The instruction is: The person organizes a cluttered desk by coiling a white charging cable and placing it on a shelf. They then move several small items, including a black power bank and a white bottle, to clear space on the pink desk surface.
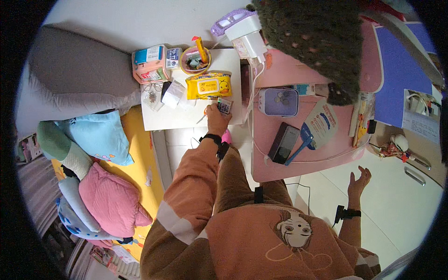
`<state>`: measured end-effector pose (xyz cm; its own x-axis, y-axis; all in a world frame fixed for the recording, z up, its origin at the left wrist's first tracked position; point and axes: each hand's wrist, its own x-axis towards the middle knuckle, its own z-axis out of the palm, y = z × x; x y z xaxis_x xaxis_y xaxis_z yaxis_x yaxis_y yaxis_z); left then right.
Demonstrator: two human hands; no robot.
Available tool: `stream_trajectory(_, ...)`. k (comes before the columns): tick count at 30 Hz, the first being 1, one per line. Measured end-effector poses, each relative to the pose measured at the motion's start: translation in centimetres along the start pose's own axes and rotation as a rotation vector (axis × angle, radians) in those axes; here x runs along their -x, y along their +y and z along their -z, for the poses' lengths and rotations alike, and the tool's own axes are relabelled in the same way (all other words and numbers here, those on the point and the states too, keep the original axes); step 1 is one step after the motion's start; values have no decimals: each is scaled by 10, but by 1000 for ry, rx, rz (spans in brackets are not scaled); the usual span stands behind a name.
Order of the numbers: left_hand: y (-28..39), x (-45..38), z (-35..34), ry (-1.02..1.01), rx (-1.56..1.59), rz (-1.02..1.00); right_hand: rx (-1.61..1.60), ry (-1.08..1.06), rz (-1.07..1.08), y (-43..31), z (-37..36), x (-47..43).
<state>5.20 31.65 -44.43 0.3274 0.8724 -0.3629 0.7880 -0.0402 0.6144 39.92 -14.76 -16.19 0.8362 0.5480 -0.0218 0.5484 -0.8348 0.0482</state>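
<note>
My left hand [218,122] is over the front of a small white table [175,120], its fingertips at the near edge of a small dark-and-white packet [224,105] with printed codes. Whether the fingers grip the packet is hidden. Beside the hand on its left lies a thin pointed tool with an orange part, perhaps scissors [201,118]. A yellow pack of wet wipes [209,86] with a duck print lies just behind the packet. My right hand [359,182] hangs over the tiled floor at the right, fingers apart, with nothing in it.
On the white table are a round tub [195,71] of small items, a pink box [148,71], eyeglasses [153,86] and a plastic bag [153,99]. The pink desk [266,140] holds a lilac tray [279,101], a dark device [284,143], a hand fan [320,124] and a white cable [252,136].
</note>
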Motion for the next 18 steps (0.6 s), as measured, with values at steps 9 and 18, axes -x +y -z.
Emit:
stream_trajectory(9, 5, 58, 133, -83, 626, 281, -180, -27, 111, -56, -5, -21)
stream_trajectory(18, 95, 158, 203, -497, 798, 36, -538, -321, 457, -161, 38, -47)
